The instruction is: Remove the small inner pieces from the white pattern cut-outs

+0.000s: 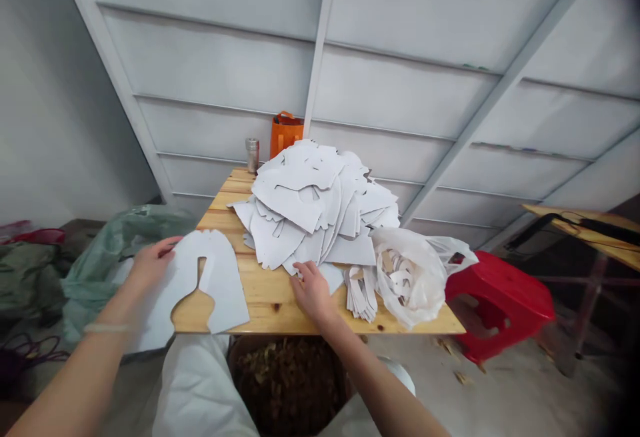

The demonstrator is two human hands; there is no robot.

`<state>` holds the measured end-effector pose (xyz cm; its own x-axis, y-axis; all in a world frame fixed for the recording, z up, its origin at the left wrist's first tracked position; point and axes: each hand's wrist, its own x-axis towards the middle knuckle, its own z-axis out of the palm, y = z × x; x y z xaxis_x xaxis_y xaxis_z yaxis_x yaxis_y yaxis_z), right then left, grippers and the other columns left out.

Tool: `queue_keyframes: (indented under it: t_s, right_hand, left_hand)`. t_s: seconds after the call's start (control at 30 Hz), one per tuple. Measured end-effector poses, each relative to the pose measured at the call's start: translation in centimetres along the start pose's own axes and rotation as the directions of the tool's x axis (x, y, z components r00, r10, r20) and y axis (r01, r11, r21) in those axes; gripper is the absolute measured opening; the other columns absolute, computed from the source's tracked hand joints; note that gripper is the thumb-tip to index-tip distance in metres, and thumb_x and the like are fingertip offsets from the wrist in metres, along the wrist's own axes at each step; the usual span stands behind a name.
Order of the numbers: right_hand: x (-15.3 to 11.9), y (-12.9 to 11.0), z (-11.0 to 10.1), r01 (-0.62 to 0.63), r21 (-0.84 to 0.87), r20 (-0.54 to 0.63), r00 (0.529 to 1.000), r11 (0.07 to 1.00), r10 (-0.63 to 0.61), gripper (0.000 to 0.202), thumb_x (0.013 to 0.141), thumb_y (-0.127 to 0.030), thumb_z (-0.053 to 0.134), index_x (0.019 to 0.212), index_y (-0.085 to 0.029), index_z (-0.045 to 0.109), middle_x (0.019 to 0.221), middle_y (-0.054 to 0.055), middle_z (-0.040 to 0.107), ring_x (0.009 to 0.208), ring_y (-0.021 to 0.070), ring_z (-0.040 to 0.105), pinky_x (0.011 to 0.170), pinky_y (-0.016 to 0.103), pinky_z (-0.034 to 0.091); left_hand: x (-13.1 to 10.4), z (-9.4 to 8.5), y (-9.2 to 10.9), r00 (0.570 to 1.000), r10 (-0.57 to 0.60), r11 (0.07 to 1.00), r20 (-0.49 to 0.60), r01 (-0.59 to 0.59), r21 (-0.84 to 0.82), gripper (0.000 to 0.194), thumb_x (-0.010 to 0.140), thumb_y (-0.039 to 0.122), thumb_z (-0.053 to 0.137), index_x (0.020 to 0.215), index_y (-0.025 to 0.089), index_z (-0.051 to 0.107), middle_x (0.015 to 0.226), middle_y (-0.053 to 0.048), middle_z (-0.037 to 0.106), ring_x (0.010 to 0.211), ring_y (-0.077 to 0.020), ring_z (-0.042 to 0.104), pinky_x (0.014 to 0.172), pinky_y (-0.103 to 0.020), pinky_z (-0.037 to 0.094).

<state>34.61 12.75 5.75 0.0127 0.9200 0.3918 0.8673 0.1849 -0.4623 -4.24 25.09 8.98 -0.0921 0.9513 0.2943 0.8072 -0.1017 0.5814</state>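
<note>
One head view: left hand [153, 267] holds the outer edge of a white cut-out sheet [223, 290], which lies partly on the wooden table [263, 290], overhanging its near left corner. Right hand [314, 290], fingers loosely curled, is at the near edge of the sheet pile [295, 207]; grip cannot be told. Sheet judged light, semi-stiff, creasable beside the slot; best held by broad margins.
</note>
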Motion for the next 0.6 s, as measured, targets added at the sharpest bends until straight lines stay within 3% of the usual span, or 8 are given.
queue_keyframes:
  t_s: [0.07, 0.17, 0.3, 0.37, 0.43, 0.53, 0.6]
  right_hand:
    - [2.0, -2.3, 1.3, 0.036, -0.074, 0.061, 0.998, 0.997, -0.032, 0.031, 0.095, -0.027, 0.064, 0.124, -0.017, 0.063, 0.113, 0.013, 0.065, 0.105, 0.0275, 0.063, 0.092, 0.038, 0.053]
    - [4.8, -5.2, 3.0, 0.053, -0.171, 0.118, 0.992, 0.984, -0.033, 0.043, 0.092, -0.038, 0.07, 0.126, -0.013, 0.06, 0.117, 0.018, 0.063, 0.11, 0.0333, 0.061, 0.096, 0.047, 0.048]
    - [7.3, -7.3, 3.3, 0.037, -0.231, 0.156, 0.988, 0.972, -0.001, 0.015, 0.095, -0.021, 0.06, 0.102, -0.012, 0.07, 0.109, 0.017, 0.069, 0.098, 0.0288, 0.066, 0.091, 0.042, 0.045]
    - [7.9, -7.8, 2.0, 0.005, -0.242, 0.149, 0.988, 0.97, 0.032, 0.018, 0.096, -0.015, 0.054, 0.091, -0.014, 0.071, 0.097, 0.014, 0.073, 0.086, 0.0245, 0.069, 0.085, 0.037, 0.045]
    - [8.5, -8.1, -0.2, -0.058, -0.249, 0.103, 0.991, 0.967, 0.087, 0.025, 0.101, -0.019, 0.049, 0.092, -0.016, 0.073, 0.086, 0.012, 0.074, 0.079, 0.0236, 0.069, 0.078, 0.034, 0.044]
    - [10.3, -8.2, -4.8, -0.188, -0.233, -0.016, 0.982, 0.954, 0.189, 0.032, 0.105, -0.029, 0.042, 0.107, -0.019, 0.073, 0.084, 0.011, 0.074, 0.078, 0.0244, 0.069, 0.069, 0.032, 0.041]
    - [12.2, -7.8, -8.1, -0.239, -0.197, -0.074, 0.971, 0.951, 0.228, 0.034, 0.103, -0.031, 0.041, 0.107, -0.02, 0.074, 0.086, 0.009, 0.075, 0.078, 0.0232, 0.067, 0.065, 0.03, 0.039]
  left_hand:
    - [0.8, 1.3, -0.6, 0.997, -0.04, 0.999, 0.064, 0.04, -0.009, 0.038, 0.078, 0.024, 0.054, 0.108, 0.017, 0.075, 0.087, -0.003, 0.076, 0.076, -0.0221, 0.069, 0.07, -0.03, 0.055]
    - [0.4, 2.8, -0.2, 0.996, -0.062, 0.998, 0.069, 0.064, -0.029, 0.04, 0.077, 0.021, 0.051, 0.108, 0.014, 0.075, 0.099, -0.01, 0.075, 0.091, -0.0283, 0.07, 0.084, -0.039, 0.057]
    - [-1.2, 3.6, 0.8, 0.999, -0.023, 0.996, 0.036, 0.026, -0.086, 0.037, 0.078, 0.022, 0.053, 0.107, 0.017, 0.075, 0.12, -0.013, 0.07, 0.116, -0.032, 0.064, 0.105, -0.045, 0.05]
    - [-2.1, 3.7, 1.1, 1.0, 0.001, 0.992, 0.014, 0.001, -0.124, 0.034, 0.081, 0.025, 0.053, 0.107, 0.018, 0.074, 0.127, -0.012, 0.067, 0.123, -0.0324, 0.061, 0.111, -0.048, 0.046]
    - [-2.9, 3.9, 1.2, 0.999, 0.031, 0.985, 0.013, -0.028, -0.17, 0.033, 0.083, 0.029, 0.053, 0.107, 0.02, 0.074, 0.127, -0.011, 0.066, 0.124, -0.0312, 0.06, 0.114, -0.048, 0.044]
    - [-3.9, 4.3, 1.7, 0.998, 0.06, 0.97, 0.034, -0.051, -0.238, 0.032, 0.085, 0.033, 0.053, 0.105, 0.021, 0.074, 0.124, -0.009, 0.068, 0.121, -0.03, 0.062, 0.115, -0.047, 0.044]
    - [-4.1, 4.8, 2.3, 0.997, 0.066, 0.958, 0.049, -0.05, -0.281, 0.032, 0.084, 0.035, 0.054, 0.103, 0.02, 0.074, 0.123, -0.009, 0.07, 0.121, -0.0303, 0.062, 0.115, -0.048, 0.043]
